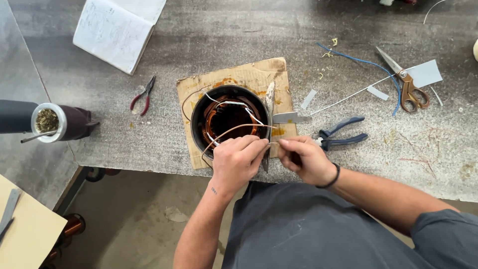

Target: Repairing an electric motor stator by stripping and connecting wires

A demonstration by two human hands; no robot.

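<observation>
My one head-worn camera looks steeply down and close over the scratched grey metal workbench before me.

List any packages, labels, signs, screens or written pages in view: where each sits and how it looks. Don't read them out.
Open notebook: top left of the workbench, white pages with faint handwriting and sketches.
Cardboard sheet: middle of the bench under the round motor stator, brown, stained orange.
No screens, signs or printed packages show.
</observation>
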